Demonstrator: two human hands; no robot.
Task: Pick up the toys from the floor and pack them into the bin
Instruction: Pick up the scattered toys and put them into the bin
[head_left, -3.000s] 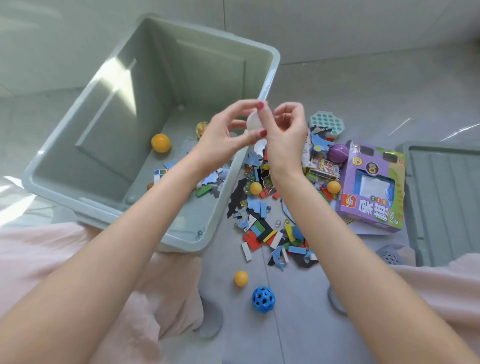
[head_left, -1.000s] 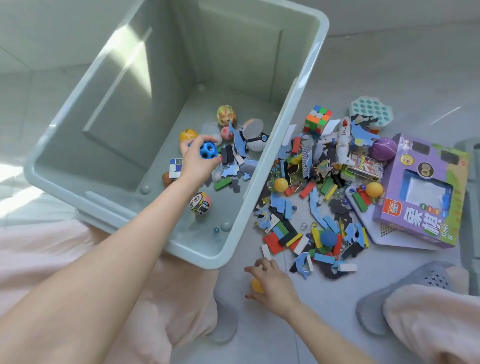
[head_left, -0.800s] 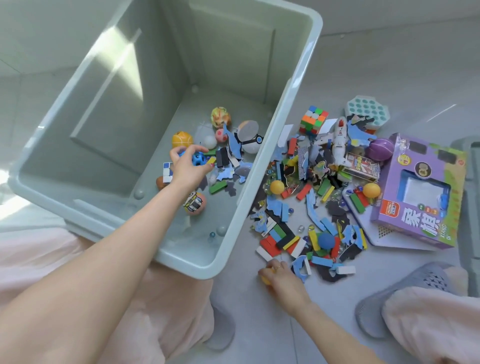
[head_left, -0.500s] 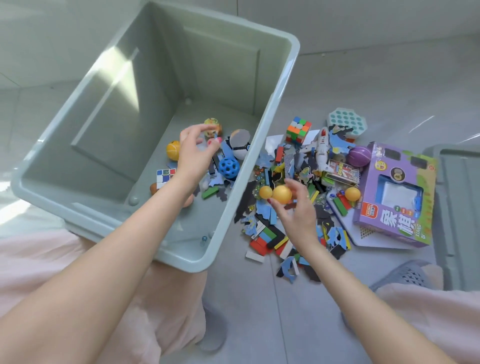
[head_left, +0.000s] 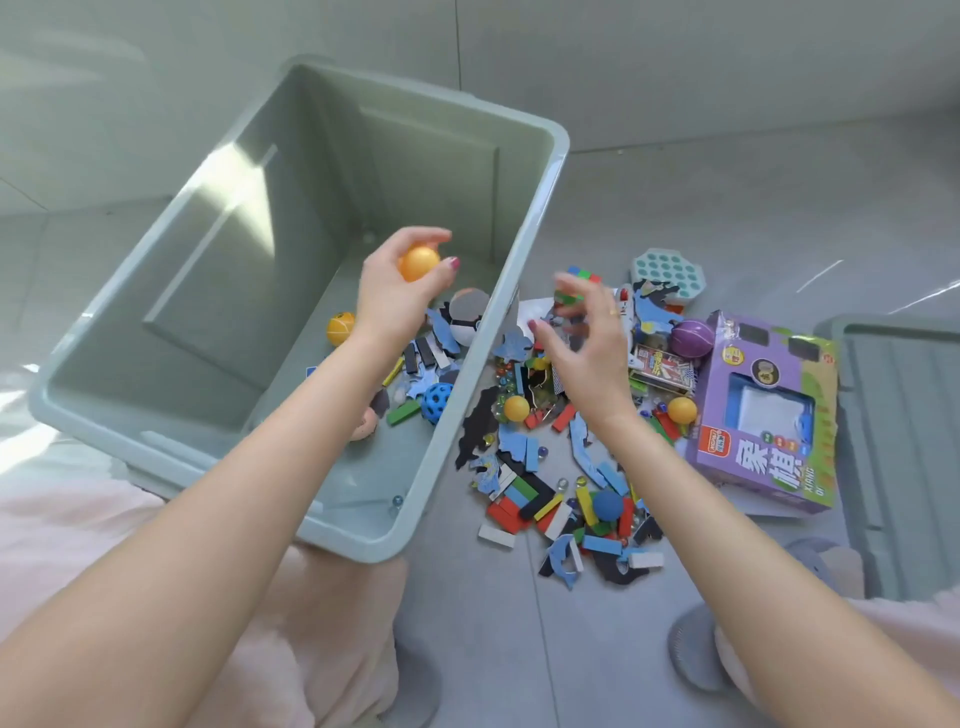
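Observation:
My left hand (head_left: 397, 296) grips a small orange ball (head_left: 418, 263) above the inside of the pale green bin (head_left: 524, 270). On the bin's floor lie a blue holed ball (head_left: 436, 402), another orange ball (head_left: 340, 327), a grey-and-white ball (head_left: 467, 319) and several flat pieces. My right hand (head_left: 587, 348) hovers, blurred, over the pile of toys (head_left: 561, 493) on the floor, its fingers loosely spread and holding nothing. Two more orange balls (head_left: 516, 408) (head_left: 681, 409) and a purple ball (head_left: 691, 338) lie in that pile.
A purple toy box (head_left: 769, 415) lies at the pile's right. The bin's lid (head_left: 904, 441) rests at the far right. A teal honeycomb tray (head_left: 667, 273) and a colour cube (head_left: 584, 275) sit behind the pile. My knees and grey slippers (head_left: 691, 654) are near the bottom.
The orange ball has passed from my right hand into my left, which rose above the bin. The blue holed ball dropped earlier now lies in the bin. My right hand moved back over the pile.

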